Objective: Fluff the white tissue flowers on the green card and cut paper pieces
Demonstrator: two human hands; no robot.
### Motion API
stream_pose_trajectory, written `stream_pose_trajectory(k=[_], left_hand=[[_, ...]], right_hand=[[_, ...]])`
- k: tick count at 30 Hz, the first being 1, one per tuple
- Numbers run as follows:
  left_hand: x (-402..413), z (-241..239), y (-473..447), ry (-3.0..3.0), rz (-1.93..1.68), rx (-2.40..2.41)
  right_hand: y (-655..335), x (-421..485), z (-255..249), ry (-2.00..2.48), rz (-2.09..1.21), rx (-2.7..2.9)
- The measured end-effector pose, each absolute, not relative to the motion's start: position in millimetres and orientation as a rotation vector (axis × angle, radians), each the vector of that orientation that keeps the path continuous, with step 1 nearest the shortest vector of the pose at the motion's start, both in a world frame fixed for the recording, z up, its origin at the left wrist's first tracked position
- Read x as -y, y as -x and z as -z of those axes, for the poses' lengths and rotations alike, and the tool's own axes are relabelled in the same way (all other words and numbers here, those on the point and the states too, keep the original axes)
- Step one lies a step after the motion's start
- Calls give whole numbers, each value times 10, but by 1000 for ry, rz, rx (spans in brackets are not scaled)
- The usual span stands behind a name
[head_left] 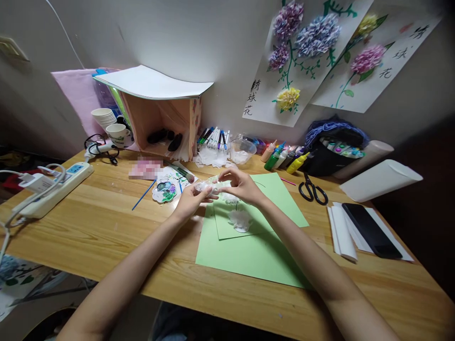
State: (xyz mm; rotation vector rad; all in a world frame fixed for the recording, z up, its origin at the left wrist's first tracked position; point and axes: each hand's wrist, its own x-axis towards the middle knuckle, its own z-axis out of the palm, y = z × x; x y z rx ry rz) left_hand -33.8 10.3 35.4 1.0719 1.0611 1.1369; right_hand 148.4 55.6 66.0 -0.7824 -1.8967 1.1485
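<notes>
Forearms (142,263), left hand (188,200) curled round paper (207,187), right hand (244,183) half-curled, grip unclear, "绣球花" posters (296,61)

Got a palette (164,191) just left of the left hand (194,196), power strip (53,193) way farther out, sheets (249,255) under the right hand (241,184), scissors (312,190) and bottles (281,158) off to its right.

the tissue (241,221) is white, the paper sheets (249,259) light green.

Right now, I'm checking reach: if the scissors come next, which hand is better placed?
Probably the right hand: it's nearer the scissors, while the left hand holds the white piece.
</notes>
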Motion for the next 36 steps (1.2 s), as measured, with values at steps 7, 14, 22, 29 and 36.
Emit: stream_pose_trajectory(k=[7,14,22,29,36], left_hand=[[-71,-368,283,-1025,-1137,-1107],[-85,-409,305,-970,-1083,-1104],[-209,-522,719,-1230,-957,-1184],[-204,-481,932,-1838,-185,-1194],[-107,-499,511,-2304,-692,-1334]], right_hand=[[-1456,-456,-621,861,-975,1934],[-1360,-321,-696,786,-765,2085],[-1890,-447,-793,897,-1003,1337],[-2435,-22,-388,1090,-1396,1367],[-2546,261,-61,1218,-1429,1226]])
